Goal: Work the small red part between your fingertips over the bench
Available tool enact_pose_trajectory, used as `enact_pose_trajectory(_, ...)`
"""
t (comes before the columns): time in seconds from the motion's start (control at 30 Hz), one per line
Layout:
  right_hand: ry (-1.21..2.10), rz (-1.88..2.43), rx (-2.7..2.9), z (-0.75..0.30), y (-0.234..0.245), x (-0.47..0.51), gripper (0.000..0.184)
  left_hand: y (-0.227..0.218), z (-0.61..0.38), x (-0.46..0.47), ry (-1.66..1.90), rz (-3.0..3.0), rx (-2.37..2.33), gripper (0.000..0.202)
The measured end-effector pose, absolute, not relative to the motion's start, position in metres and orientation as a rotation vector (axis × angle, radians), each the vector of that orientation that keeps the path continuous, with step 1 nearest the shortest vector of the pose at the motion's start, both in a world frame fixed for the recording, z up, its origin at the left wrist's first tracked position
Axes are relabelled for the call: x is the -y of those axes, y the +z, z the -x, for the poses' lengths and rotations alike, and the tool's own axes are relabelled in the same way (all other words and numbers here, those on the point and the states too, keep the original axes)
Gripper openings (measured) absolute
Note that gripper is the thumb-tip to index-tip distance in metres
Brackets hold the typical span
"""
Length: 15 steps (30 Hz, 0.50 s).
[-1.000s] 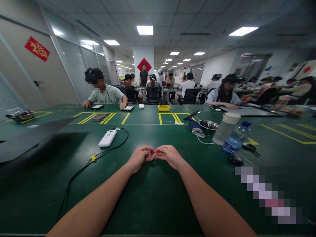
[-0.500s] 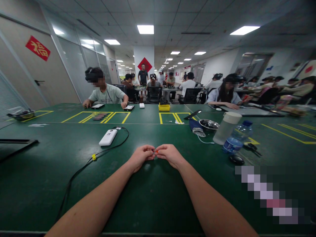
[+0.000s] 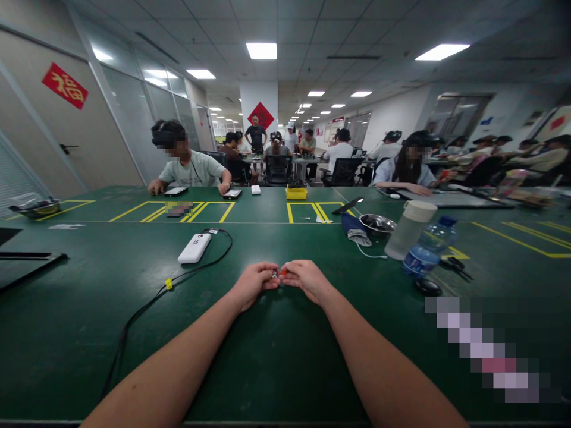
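Note:
My left hand (image 3: 251, 284) and my right hand (image 3: 306, 279) meet fingertip to fingertip just above the green table (image 3: 276, 351), at its middle. Both hands are closed in a pinch on a tiny part with red and grey on it (image 3: 279, 273), too small to name. My forearms stretch out from the near edge toward it.
A white power bank (image 3: 194, 248) with a black cable (image 3: 147, 303) lies to the left. At right stand a white cup (image 3: 409, 229), a water bottle (image 3: 427, 248), a metal bowl (image 3: 377, 225) and a black lid (image 3: 427, 288). Other people sit at the far tables.
My hands stay pinched together in the same spot. A large dark flat panel at the left has dropped low and out toward the frame's left edge.

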State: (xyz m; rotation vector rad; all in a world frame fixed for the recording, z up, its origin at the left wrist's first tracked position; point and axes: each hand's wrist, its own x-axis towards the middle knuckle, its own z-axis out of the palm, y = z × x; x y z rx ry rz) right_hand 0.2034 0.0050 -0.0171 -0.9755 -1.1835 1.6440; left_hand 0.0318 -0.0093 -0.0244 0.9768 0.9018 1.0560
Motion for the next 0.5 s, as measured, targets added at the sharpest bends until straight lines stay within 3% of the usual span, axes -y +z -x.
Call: enact_pose_trajectory(0.5, 1.616, 0.993, 1.190, -0.2023, -0.0173, -0.0029, 0.007, -0.0256, -0.0317, 0.0106, 1.071, -1.052, -0.870, 0.028)
